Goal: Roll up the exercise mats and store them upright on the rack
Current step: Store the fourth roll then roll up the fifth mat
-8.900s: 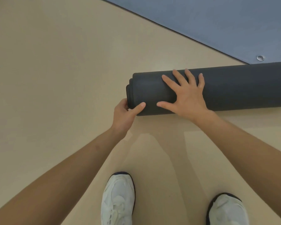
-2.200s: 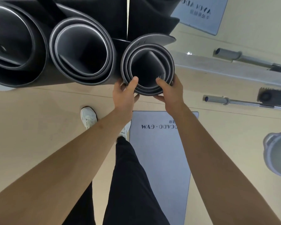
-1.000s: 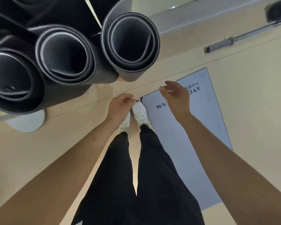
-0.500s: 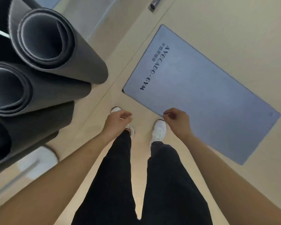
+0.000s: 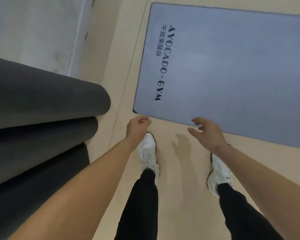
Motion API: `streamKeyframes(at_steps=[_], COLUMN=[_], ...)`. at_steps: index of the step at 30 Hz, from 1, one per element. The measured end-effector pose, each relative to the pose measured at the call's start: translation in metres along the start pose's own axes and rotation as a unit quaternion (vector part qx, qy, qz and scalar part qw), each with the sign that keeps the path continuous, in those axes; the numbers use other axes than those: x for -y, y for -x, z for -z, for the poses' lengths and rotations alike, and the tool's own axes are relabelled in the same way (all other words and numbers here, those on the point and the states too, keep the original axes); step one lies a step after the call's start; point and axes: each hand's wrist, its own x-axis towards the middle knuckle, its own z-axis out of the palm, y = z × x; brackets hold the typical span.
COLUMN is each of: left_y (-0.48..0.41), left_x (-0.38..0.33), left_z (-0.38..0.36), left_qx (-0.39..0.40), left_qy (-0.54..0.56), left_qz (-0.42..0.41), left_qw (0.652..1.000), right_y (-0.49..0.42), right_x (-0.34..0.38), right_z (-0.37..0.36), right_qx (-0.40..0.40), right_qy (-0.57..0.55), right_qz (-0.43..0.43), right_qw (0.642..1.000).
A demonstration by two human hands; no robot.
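Exercise mat [image 5: 232, 66] lay flat at upper right, long axis across the frame, logo end leftward; left hand [image 5: 137, 126] and right hand [image 5: 206, 132] hovered empty, loosely curled.

Lettering on the flat mat

The blue-grey mat [image 5: 232, 66] reads "AVOCADO · GYM" in dark print; the smaller Chinese characters beside it look like 牛油果健身.

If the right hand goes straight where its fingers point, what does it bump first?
Probably the flat AVOCADO GYM mat, near its closest edge. Nothing shows between it and the right hand, though depth is unclear.
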Motion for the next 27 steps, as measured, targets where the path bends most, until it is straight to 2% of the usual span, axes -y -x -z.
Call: streamKeyframes(at_steps=[4, 8, 12, 16, 19, 23, 27], left_y=[-0.097, -0.179, -0.245, -0.260, -0.266, -0.242, -0.176], left_x=[0.030, 0.058, 0.089, 0.085, 0.076, 0.052, 0.019], left_z=[-0.009, -0.016, -0.021, -0.027, -0.012, 0.013, 0.014], left_qx=[-0.041, -0.023, -0.035, -0.071, -0.084, -0.050, 0.015], left_qy=[-0.072, -0.162, -0.163, -0.165, -0.101, -0.027, 0.022], left_qz=[-0.012, -0.030, -0.005, 0.013, 0.022, 0.010, 0.033], left_qw=[0.996, 0.986, 0.986, 0.984, 0.991, 0.998, 0.999], right_y=[-0.085, -0.159, -0.189, -0.187, -0.183, -0.157, -0.103], right_x=[-0.041, -0.077, -0.111, -0.124, -0.111, -0.073, -0.031], right_z=[-0.053, -0.095, -0.124, -0.135, -0.130, -0.130, -0.148], right_qx=[-0.010, -0.020, 0.009, 0.012, 0.014, -0.005, -0.008], right_qy=[0.046, 0.129, 0.179, 0.178, 0.095, 0.002, -0.019], right_qz=[0.026, 0.042, 0.024, 0.025, -0.001, 0.012, 0.066], right_qw=[0.999, 0.991, 0.983, 0.984, 0.995, 1.000, 0.998])
